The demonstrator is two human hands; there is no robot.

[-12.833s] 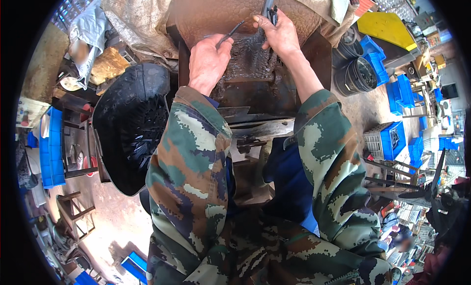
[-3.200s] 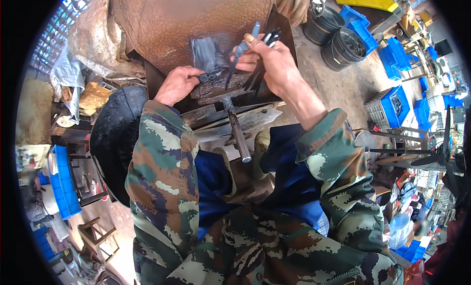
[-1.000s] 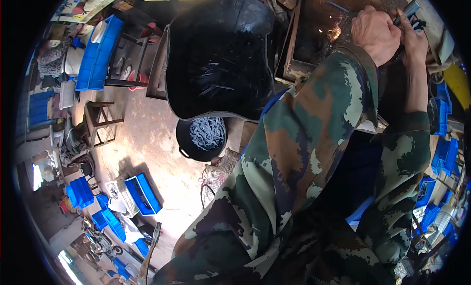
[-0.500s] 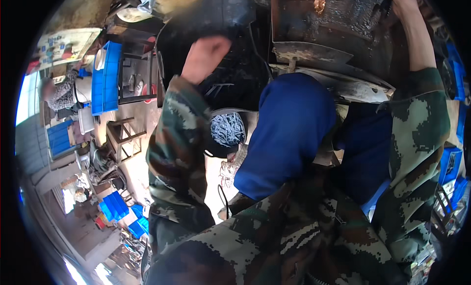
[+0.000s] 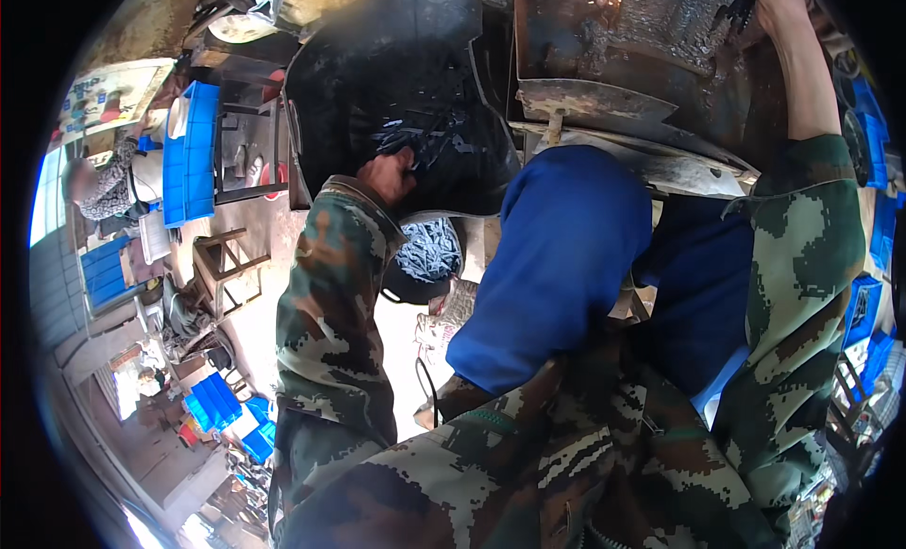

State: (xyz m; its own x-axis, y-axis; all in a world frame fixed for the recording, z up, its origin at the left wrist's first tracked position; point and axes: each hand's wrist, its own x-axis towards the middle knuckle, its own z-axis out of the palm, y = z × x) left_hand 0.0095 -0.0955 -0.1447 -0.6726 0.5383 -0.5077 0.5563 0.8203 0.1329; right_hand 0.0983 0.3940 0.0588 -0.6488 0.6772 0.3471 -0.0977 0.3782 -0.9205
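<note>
My left hand (image 5: 387,176) is down in a black tray (image 5: 321,96), at its near edge. Its fingers are curled beside a loose pile of dark, narrow metal strips (image 5: 425,134); what lies within them is hidden. At the top right, my right hand (image 5: 780,3) is partly cut off by the picture's edge, its fingers bent. A bunch of dark thin pieces (image 5: 736,13) shows at those fingertips, over a rusty metal pan (image 5: 642,49) with a wet, dark surface.
Below the tray stands a black bucket (image 5: 404,287) of small grey metal pieces. A curved metal plate (image 5: 679,171) lies in front of my knees. To the left are a wooden stool (image 5: 226,266), blue crates (image 5: 192,157) and another person (image 5: 109,185).
My left hand has come down and nearer, from above the tray to the strips at its near edge. The dark bunch by my right hand shows more plainly; that arm has hardly moved.
</note>
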